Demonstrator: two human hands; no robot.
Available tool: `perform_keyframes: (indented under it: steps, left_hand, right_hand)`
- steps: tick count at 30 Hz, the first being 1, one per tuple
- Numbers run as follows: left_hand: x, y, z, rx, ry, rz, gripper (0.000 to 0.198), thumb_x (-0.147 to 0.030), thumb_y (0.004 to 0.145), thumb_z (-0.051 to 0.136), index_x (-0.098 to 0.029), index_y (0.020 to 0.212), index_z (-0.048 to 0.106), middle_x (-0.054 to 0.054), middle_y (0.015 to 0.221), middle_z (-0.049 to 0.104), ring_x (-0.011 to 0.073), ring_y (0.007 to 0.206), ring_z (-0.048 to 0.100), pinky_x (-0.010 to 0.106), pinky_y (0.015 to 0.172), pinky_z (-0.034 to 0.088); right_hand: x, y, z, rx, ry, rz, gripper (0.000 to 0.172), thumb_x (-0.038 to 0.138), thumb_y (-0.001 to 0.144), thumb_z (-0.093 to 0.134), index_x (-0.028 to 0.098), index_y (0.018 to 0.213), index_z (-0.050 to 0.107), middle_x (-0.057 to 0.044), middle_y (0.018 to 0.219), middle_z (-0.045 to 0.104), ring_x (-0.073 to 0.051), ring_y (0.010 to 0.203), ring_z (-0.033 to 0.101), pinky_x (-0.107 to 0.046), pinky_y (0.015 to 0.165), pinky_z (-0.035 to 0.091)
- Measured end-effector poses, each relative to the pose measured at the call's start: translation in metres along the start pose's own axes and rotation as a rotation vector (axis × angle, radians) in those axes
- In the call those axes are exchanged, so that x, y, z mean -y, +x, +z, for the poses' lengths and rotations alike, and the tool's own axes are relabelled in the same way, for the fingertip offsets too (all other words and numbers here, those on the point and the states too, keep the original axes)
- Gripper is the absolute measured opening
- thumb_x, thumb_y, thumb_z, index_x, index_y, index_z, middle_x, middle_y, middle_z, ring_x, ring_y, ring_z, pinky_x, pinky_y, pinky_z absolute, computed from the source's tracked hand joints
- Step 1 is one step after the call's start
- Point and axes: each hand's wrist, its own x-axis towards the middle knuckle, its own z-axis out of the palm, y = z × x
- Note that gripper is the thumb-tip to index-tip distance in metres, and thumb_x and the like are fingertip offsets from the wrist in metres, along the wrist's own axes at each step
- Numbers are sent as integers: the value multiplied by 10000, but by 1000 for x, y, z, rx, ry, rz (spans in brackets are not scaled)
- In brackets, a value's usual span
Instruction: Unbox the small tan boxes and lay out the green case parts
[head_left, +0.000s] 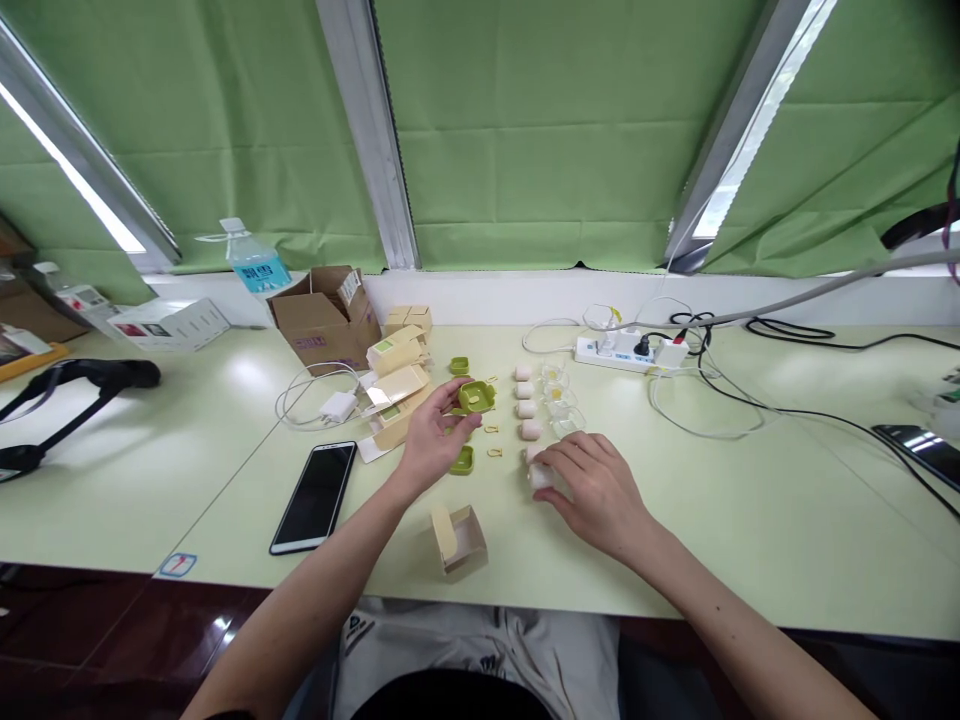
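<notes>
So my table [750, 500] was a proper parts spread. The brown carton [322, 335] sat at the back left, and both hands were busy: my left hand [431, 440] and right hand [596, 485] each had a piece. My phone [313, 497] lay left of my left forearm. Near the front edge, a little cream box [459, 540] stood open.

My left fingers pinched a green case [477, 396], held above its row. Clear covers [568, 420] were over by my right hand, which had thumb and fingers round a white roll [540, 477]; couldn't tell if it was off the table. Tiny yellow clips [493, 453] lay between.

I'd call it the pairing-up stage, case and roll in hand but well apart. Next move called for keeping the case level, a light grip, and not bumping those clips.
</notes>
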Motion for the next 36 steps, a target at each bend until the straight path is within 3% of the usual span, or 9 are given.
perform_keyframes:
  steps: [9,17,23,28,32,36]
  left_hand:
    - [-1,-2,3,20,40,0,547,-399,902,798,-183,1379,640,145,1311,686,242,1119,671,388,915,649]
    - [-2,-3,4,29,46,-14,541,-414,894,803,-193,1365,656,145,1334,685,256,1131,691,398,926,653]
    - [-5,-4,4,22,66,-29,541,-411,885,810,-195,1360,665,144,1325,689,254,1098,706,406,916,659]
    - [-6,-5,4,53,54,-22,522,-407,907,792,-201,1369,664,141,1328,695,250,1075,718,420,933,654]
    - [-8,-6,4,110,11,-51,559,-412,899,810,-207,1395,654,143,1341,697,226,1002,743,407,935,650]
    - [-8,-8,5,190,-36,-64,586,-414,893,823,-204,1415,661,158,1333,704,261,1105,723,412,949,649]
  right_hand:
    - [1,-10,17,68,-51,10,331,334,848,899,197,1092,723,-69,1038,807,-297,1035,631,-433,898,392]
    - [1,-11,10,131,4,70,493,411,814,920,204,1211,714,-87,1106,799,-307,1077,625,-437,923,403]
    - [-1,-9,-1,140,70,112,474,365,814,910,224,1219,706,-89,1160,791,-332,1120,617,-463,939,418]
    - [-16,-1,-24,28,184,163,288,321,903,809,229,1151,694,-76,1116,783,-308,1055,619,-465,887,460]
    - [-23,16,-39,-141,268,150,147,243,959,723,248,1104,700,-62,1041,774,-280,1009,625,-451,876,501]
    - [-15,44,-38,-279,267,42,168,192,1002,646,258,1127,736,-73,1044,765,-268,1031,621,-452,904,512]
